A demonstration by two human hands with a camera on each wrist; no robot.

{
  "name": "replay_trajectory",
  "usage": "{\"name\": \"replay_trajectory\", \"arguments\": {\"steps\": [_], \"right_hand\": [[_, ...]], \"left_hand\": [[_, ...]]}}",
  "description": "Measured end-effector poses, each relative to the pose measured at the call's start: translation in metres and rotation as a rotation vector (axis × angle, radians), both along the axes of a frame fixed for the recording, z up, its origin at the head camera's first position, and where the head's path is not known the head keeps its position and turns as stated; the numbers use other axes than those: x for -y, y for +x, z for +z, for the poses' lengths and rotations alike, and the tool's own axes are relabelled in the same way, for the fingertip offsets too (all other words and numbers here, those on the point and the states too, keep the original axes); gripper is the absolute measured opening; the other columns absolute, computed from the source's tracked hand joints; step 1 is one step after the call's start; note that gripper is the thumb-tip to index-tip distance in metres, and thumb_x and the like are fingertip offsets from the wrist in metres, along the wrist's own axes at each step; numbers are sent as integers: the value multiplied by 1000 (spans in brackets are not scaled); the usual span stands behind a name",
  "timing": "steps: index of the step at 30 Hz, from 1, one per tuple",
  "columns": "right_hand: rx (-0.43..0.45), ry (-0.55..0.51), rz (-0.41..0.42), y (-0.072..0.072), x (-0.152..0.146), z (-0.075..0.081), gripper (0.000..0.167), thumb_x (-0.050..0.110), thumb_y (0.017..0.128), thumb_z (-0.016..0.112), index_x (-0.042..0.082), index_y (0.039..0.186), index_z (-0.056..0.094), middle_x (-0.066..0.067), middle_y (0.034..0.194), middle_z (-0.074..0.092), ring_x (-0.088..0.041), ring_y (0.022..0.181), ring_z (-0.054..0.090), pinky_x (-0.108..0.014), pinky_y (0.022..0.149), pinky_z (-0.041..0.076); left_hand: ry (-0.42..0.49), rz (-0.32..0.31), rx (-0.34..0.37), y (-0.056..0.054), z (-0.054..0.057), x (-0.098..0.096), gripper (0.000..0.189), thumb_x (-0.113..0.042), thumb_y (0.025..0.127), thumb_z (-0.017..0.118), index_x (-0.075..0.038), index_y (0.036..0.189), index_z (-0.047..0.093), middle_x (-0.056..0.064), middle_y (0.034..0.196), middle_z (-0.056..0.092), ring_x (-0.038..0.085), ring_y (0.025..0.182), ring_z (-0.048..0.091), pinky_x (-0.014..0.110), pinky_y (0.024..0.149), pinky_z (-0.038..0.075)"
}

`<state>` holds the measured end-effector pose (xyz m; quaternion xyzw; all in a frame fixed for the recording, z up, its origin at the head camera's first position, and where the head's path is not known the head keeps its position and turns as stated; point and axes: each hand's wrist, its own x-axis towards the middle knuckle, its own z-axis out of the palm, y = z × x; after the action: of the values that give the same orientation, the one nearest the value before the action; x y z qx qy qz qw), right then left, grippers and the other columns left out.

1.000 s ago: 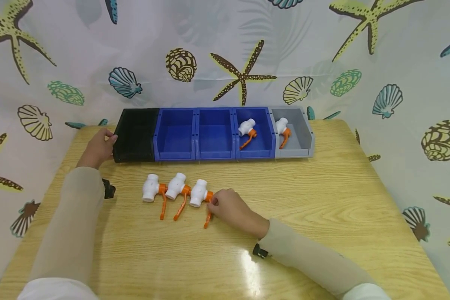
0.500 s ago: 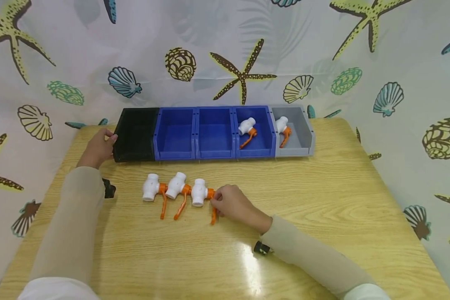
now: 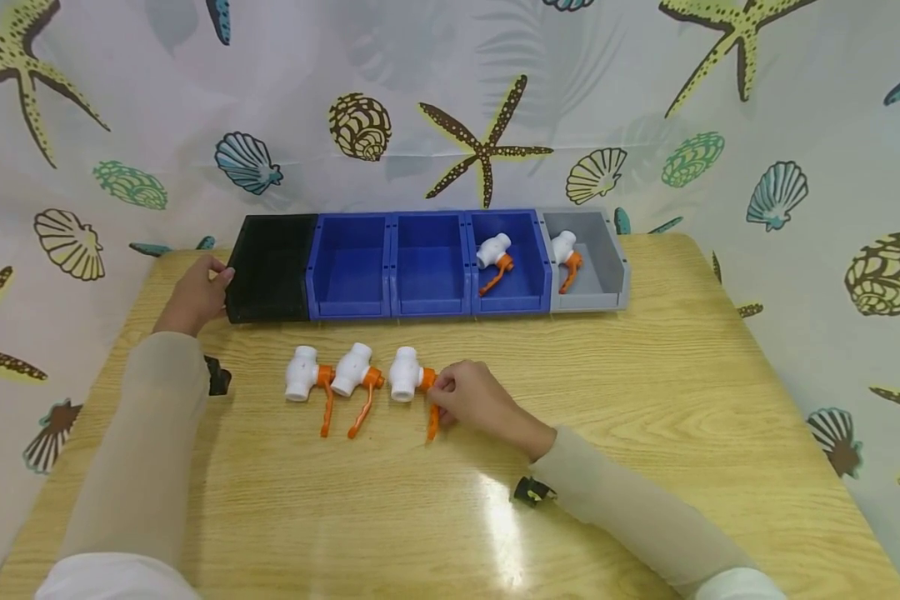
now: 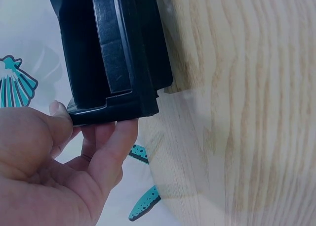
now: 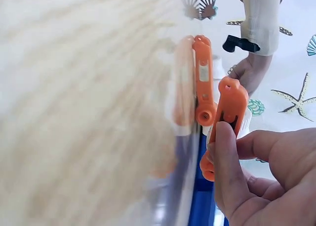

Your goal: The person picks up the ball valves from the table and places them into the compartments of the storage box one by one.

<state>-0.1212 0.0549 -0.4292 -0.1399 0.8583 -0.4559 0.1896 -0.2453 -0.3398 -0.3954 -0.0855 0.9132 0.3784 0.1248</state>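
Note:
My right hand pinches the orange handle of a white ball valve between thumb and fingers. To its left lie two more ball valves of the same kind, a middle one and a left one, handles pointing toward me. At the far left of the bin row, my left hand holds the side wall of a black bin. In the left wrist view, the thumb is at the rim of that bin and the fingers touch its outer side.
Right of the black bin stand three blue bins and a grey bin, side by side. One ball valve sits in the rightmost blue bin, another valve in the grey one. A patterned curtain hangs behind the wooden table.
My right hand has moved a little right and away from me with its valve, and the gap to the middle valve has widened. The left hand stays at the black bin.

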Motion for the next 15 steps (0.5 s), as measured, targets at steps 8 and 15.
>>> {"name": "replay_trajectory", "arguments": {"steps": [8, 15], "right_hand": [[-23, -9, -92, -18, -8, 22, 12, 8, 87, 63, 3, 76, 65, -6, 66, 65, -27, 61, 66, -32, 56, 53], [-108, 59, -171, -41, -14, 43, 12, 9, 87, 61, 4, 77, 64, -5, 66, 65, -25, 61, 67, -25, 53, 52]], "left_hand": [[-2, 6, -8, 0, -1, 1, 46, -36, 102, 24, 2, 128, 26, 30, 129, 35, 42, 105, 49, 57, 90, 38], [-2, 11, -21, -1, -2, -1, 45, -35, 102, 25, 2, 129, 27, 30, 129, 35, 41, 104, 48, 57, 89, 39]]}}
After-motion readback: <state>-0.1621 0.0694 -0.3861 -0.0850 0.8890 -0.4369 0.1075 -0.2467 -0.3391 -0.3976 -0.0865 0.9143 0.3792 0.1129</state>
